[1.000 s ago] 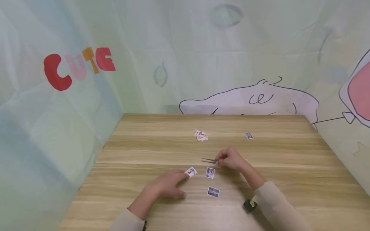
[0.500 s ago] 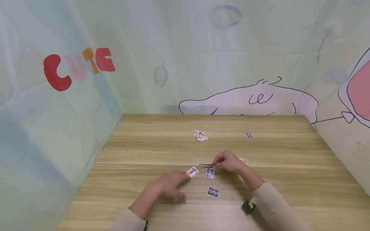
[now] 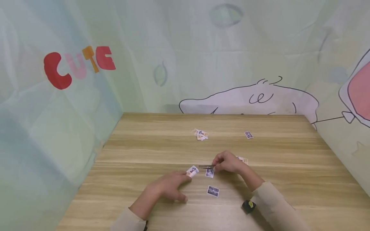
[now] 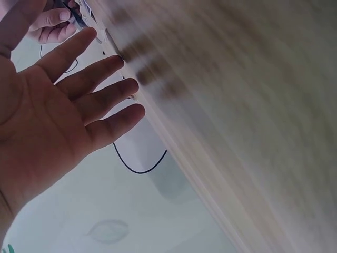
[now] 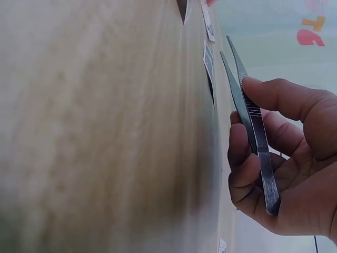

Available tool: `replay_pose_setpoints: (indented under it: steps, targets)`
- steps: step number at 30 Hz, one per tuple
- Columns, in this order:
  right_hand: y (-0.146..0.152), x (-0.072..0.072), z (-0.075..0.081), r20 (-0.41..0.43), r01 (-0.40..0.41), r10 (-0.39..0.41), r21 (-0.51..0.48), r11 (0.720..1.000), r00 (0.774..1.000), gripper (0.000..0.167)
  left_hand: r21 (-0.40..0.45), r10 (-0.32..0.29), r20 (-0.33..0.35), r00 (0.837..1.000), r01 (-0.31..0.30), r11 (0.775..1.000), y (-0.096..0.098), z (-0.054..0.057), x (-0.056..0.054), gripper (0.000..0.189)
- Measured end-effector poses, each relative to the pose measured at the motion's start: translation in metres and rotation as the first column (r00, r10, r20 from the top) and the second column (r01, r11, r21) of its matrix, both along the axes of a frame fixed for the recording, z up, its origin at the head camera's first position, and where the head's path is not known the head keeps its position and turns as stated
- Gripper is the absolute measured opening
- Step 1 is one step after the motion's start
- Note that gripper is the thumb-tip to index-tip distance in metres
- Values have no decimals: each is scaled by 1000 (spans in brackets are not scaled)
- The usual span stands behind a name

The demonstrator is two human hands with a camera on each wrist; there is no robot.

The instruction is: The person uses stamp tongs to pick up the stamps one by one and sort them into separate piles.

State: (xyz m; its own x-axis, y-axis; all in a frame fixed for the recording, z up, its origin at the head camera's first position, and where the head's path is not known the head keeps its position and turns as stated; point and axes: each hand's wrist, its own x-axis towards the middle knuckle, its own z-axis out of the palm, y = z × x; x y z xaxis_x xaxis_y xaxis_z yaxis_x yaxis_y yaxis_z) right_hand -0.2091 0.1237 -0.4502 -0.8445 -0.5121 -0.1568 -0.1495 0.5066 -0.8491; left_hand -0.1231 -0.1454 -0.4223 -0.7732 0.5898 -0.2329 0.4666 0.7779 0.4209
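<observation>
My left hand (image 3: 170,186) lies low over the table, its fingers fairly straight in the left wrist view. The index fingertip touches the near edge of a small colourful card (image 3: 192,171). In my right hand (image 3: 226,161) I pinch metal tweezers (image 5: 258,137), whose tips stand slightly apart with nothing between them. The tweezers point left, toward the colourful card, and pass above the top edge of a dark picture card (image 3: 209,173). Nearer to me lies a second dark picture card (image 3: 213,191). Partly hidden behind my right hand is another light card (image 3: 244,160).
Farther back on the wooden table (image 3: 144,144) is a loose pile of colourful cards (image 3: 200,134). One dark card (image 3: 248,134) lies at the back right. A small dark object with a yellow spot (image 3: 248,206) sits beside my right sleeve.
My right hand has moved slightly left and toward me, bringing the tweezers near the colourful card. The tweezer tips have drawn closer together. That card, with my left fingertip, has shifted slightly right.
</observation>
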Motion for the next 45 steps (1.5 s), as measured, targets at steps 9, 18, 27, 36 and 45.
replay_pose_setpoints:
  steps: [9, 18, 27, 36, 45]
  targets:
    - [1, -6, -2, 25, -1, 1, -5, 1000, 1000, 16, 6, 11, 4, 1000, -11, 1000, 2, -3, -5, 69]
    - [-2, -13, -5, 37, -10, 9, 21, 1000, 999, 13, 2, 9, 0, 1000, -9, 1000, 3, -4, -6, 68]
    - [-9, -12, 0, 13, -40, 40, 27, 999, 999, 11, 4, 13, -3, 1000, -13, 1000, 4, -5, -6, 67]
    - [-9, -12, -2, 8, -29, 29, 62, 998, 1000, 10, 2, 18, -3, 1000, -18, 1000, 4, -4, -5, 68]
    - [-14, -11, -2, 30, -30, 29, 53, 998, 999, 8, 7, 41, 2, 999, -41, 999, 4, -3, -6, 67]
